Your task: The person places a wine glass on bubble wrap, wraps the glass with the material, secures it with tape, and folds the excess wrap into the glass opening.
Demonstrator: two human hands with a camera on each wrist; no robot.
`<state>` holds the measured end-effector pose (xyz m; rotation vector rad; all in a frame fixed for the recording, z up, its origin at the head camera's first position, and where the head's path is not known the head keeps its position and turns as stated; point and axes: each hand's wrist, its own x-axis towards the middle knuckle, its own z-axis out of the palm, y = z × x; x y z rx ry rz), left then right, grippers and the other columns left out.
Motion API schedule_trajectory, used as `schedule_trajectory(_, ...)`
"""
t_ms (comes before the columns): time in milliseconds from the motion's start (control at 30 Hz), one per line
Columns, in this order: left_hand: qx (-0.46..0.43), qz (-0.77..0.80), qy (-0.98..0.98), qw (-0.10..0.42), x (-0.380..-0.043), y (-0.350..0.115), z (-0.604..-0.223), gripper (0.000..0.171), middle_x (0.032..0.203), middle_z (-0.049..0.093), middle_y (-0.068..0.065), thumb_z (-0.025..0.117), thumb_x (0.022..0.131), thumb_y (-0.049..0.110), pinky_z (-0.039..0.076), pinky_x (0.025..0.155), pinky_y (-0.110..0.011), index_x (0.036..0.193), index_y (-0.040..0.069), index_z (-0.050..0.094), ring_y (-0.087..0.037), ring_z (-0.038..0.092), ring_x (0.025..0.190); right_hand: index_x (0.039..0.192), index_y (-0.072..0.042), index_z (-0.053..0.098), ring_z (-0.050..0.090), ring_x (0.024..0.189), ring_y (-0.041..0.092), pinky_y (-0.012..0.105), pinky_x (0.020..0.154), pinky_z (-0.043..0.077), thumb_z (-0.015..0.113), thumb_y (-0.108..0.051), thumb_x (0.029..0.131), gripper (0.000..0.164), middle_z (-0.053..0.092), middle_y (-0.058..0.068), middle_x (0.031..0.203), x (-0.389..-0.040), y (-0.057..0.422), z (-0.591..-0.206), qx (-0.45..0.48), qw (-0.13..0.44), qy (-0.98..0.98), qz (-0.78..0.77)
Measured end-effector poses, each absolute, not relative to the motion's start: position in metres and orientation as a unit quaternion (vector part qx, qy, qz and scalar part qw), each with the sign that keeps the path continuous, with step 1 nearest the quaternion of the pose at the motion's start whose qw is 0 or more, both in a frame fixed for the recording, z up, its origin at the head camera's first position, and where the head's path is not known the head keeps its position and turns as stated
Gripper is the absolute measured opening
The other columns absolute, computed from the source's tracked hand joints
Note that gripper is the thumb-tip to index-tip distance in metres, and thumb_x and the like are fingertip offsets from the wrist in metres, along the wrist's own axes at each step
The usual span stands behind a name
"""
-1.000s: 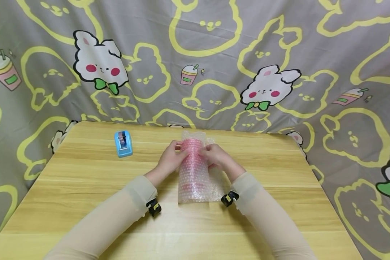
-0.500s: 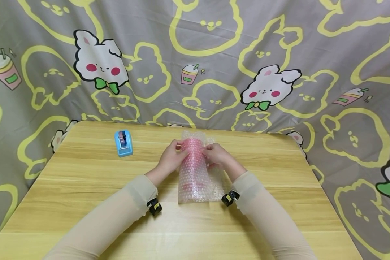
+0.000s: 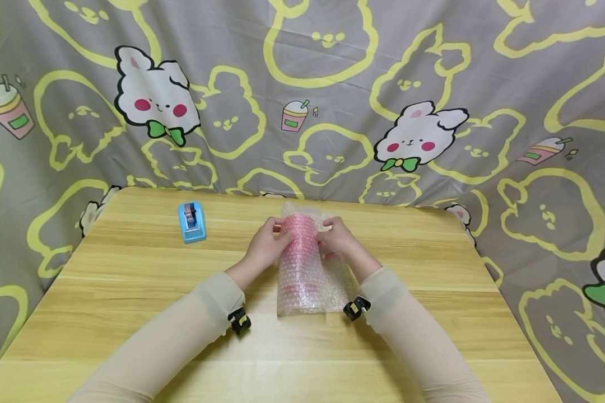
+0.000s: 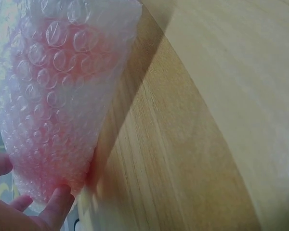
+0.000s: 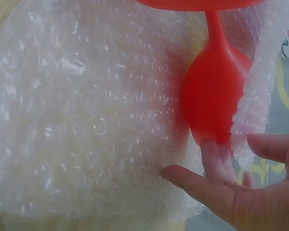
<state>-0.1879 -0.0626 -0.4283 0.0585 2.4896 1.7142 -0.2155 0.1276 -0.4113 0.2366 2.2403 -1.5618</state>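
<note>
A red wine glass [image 5: 213, 91] lies on its side, partly rolled in bubble wrap [image 3: 305, 280] on the table. In the right wrist view, its bowl, stem and foot show through the open side of the wrap. My left hand [image 3: 267, 243] grips the wrapped glass at its far left side, with fingers and thumb round the bubble wrap. On the other side is my right hand [image 3: 339, 239], its fingers spread. Two of its fingertips touch the rim of the glass, and another finger lies outside the wrap's edge.
A blue tape dispenser [image 3: 191, 224] stands at the back left of the wooden table [image 3: 131, 268]. A grey patterned curtain [image 3: 333, 101] hangs behind the table and along its sides.
My right hand has loosened from the wrap's edge, and its upper finger has lifted and straightened. The edge of the wrap near it has shifted slightly. My left hand stays in place.
</note>
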Motion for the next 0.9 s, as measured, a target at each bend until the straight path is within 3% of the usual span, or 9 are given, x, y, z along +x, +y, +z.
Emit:
schedule_trajectory(333, 0.020, 0.558, 0.828, 0.053, -0.188, -0.061, -0.427, 0.044, 0.131, 0.055, -0.024, 0.064, 0.099, 0.024, 0.056, 0.090, -0.044, 0.133, 0.001, 0.050, -0.037, 0.061, 0.115, 0.118, 0.004, 0.054, 0.056, 0.076, 0.021, 0.044, 0.064, 0.054, 0.051, -0.006, 0.101, 0.020, 0.055, 0.012, 0.096, -0.215, 0.128, -0.411, 0.064, 0.199, 0.820, -0.533)
schedule_trajectory(667, 0.027, 0.539, 0.841, 0.022, -0.186, -0.054, -0.427, 0.046, 0.129, 0.054, -0.024, 0.067, 0.097, 0.026, 0.056, 0.089, -0.044, 0.132, 0.000, 0.051, -0.036, 0.062, 0.112, 0.113, 0.003, 0.056, 0.055, 0.075, 0.019, 0.044, 0.065, 0.054, 0.051, -0.007, 0.098, 0.019, 0.054, 0.009, 0.092, -0.213, 0.127, -0.412, 0.079, 0.184, 0.819, -0.538)
schedule_trajectory(900, 0.021, 0.534, 0.845, 0.019, -0.186, -0.051, -0.428, 0.045, 0.132, 0.051, -0.023, 0.065, 0.097, 0.027, 0.055, 0.091, -0.044, 0.134, 0.004, 0.052, -0.035, 0.060, 0.113, 0.105, 0.001, 0.055, 0.055, 0.078, 0.020, 0.050, 0.073, 0.054, 0.051, -0.010, 0.097, 0.014, 0.053, 0.009, 0.093, -0.211, 0.128, -0.410, 0.085, 0.181, 0.815, -0.544)
